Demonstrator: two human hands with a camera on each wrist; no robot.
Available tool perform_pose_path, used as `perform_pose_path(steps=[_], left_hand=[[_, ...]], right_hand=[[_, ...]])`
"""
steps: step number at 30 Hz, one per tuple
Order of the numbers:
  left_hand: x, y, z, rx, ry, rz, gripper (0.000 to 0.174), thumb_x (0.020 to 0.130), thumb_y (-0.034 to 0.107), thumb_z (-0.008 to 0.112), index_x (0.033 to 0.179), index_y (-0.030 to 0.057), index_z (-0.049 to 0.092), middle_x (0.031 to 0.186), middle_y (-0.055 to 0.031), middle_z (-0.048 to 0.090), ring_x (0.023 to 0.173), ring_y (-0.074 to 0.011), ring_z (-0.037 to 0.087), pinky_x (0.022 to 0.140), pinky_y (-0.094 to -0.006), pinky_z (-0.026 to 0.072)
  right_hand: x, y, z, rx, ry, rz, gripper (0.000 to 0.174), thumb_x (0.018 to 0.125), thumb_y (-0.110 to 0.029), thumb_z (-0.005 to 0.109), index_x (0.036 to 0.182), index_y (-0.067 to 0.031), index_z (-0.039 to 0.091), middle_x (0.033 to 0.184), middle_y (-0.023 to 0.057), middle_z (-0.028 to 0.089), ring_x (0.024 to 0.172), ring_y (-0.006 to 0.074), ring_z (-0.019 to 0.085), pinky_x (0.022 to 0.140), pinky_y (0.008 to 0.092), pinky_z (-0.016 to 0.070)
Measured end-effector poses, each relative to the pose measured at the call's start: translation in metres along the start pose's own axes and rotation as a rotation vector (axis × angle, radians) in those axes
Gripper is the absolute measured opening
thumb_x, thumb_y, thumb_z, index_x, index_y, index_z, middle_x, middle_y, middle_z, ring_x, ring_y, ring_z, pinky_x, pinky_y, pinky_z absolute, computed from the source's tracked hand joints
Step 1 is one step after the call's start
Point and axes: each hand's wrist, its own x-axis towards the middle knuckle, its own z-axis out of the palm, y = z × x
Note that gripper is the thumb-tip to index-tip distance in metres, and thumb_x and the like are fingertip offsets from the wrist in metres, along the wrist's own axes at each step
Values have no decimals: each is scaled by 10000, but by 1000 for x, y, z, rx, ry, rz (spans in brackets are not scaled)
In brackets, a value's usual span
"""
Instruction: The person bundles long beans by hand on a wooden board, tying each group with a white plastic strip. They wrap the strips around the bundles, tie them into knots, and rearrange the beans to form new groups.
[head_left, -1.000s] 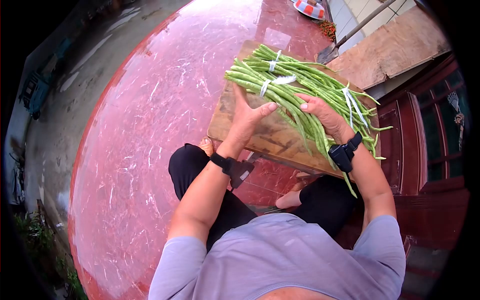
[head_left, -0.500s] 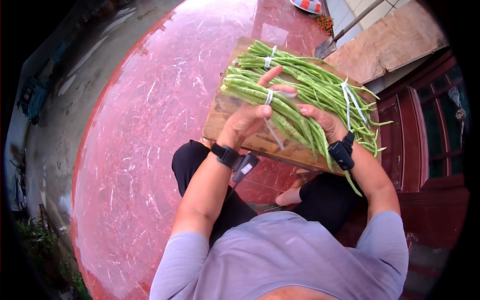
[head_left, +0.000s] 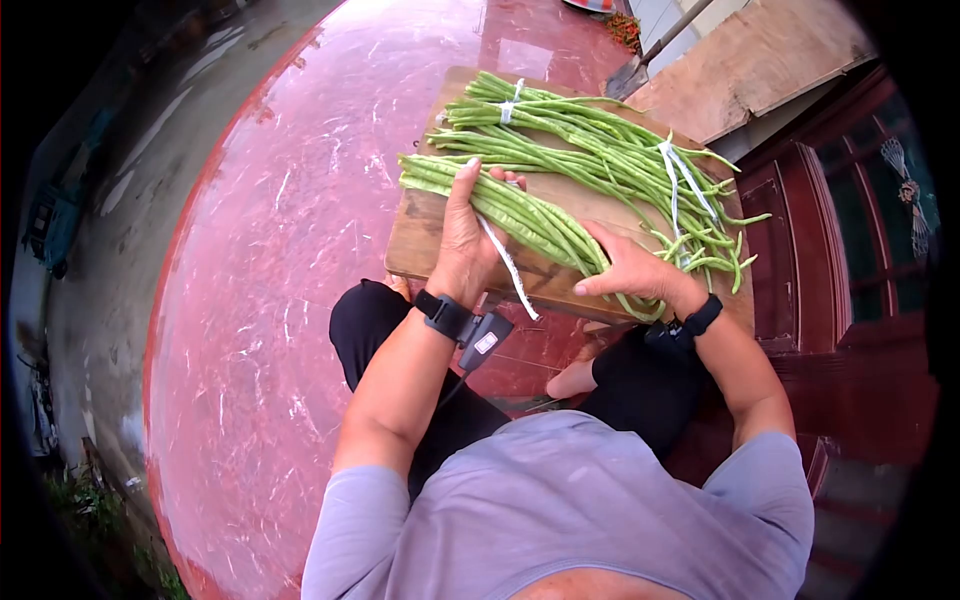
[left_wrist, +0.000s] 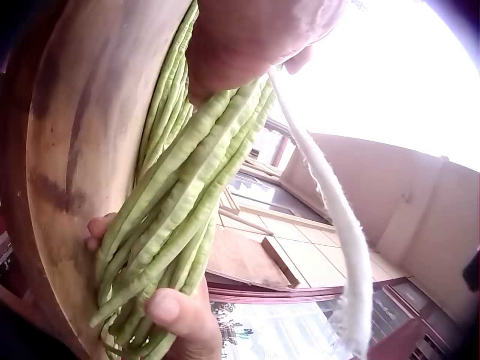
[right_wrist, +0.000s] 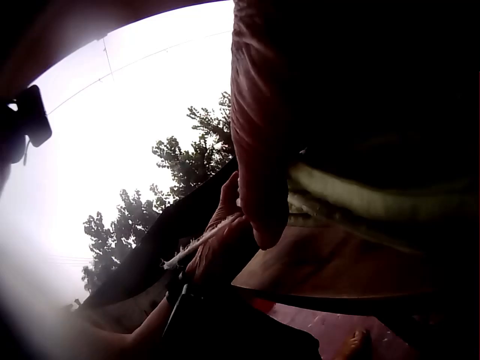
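A bundle of long green beans (head_left: 550, 232) slants above the front of a small wooden table (head_left: 415, 238). My left hand (head_left: 466, 238) grips it near its left end, thumb on top. From that grip a white tie strip (head_left: 512, 272) hangs down, large in the left wrist view as a frayed white band (left_wrist: 330, 187). My right hand (head_left: 635, 270) holds the bundle's other end, where the bean tips bend under. In the left wrist view, the right thumb (left_wrist: 169, 307) presses on the beans. The right wrist view is dark.
More long beans (head_left: 590, 145) lie behind on the table, bound by white ties (head_left: 508, 103). A shovel (head_left: 632, 75) and a wooden board (head_left: 750, 70) stand beyond. Dark red doors (head_left: 790, 250) are at the right, with shiny red floor (head_left: 280, 260) to the left.
The front bundle has come toward me, apart from the other beans. My left hand has closed around it, with the strip now hanging, and the tips no longer dangle past the table's front edge.
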Motion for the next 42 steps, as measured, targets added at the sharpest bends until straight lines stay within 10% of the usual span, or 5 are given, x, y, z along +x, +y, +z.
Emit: perform_pose_path(steps=[5, 14, 26, 33, 42], left_hand=[[6, 3, -2, -10, -26, 12, 198, 860, 186, 718, 855, 36, 590, 791, -75, 636, 822, -209, 619, 970, -427, 501], [5, 14, 8, -68, -23, 68, 211, 861, 155, 694, 877, -9, 564, 772, -78, 607, 803, -211, 609, 1011, -449, 484], [12, 47, -8, -24, 197, 196, 210, 843, 142, 682, 904, -4, 545, 815, -88, 602, 815, -232, 611, 978, -511, 494], [-4, 46, -13, 120, 323, 191, 195, 854, 136, 660, 939, 3, 545, 844, -93, 605, 830, -244, 616, 916, -461, 533], [-13, 48, -15, 170, 308, 114, 190, 831, 99, 675, 926, 41, 521, 831, -98, 603, 841, -259, 615, 930, -510, 522]], right_hand=[[-25, -1, -1, -582, 170, -61, 860, 656, -339, 751, 1395, -37, 434, 1248, 243, 577, 1152, 379, 548, 999, 418, 410], [-42, 41, -39, -673, 227, -166, 621, 661, -340, 708, 1239, -139, 602, 1075, 129, 668, 1013, 313, 617, 863, 414, 469], [-90, 46, -108, -968, 87, 274, 544, 656, -348, 754, 1132, -112, 634, 1017, 134, 681, 972, 323, 623, 824, 430, 454], [-53, 26, -118, -121, 292, 61, 465, 798, -236, 629, 1241, -96, 600, 1268, 139, 570, 1149, 329, 541, 1011, 419, 413], [94, -4, -52, -1117, 556, -544, 369, 818, -304, 698, 1110, -87, 636, 1126, 114, 586, 1095, 291, 537, 923, 433, 424]])
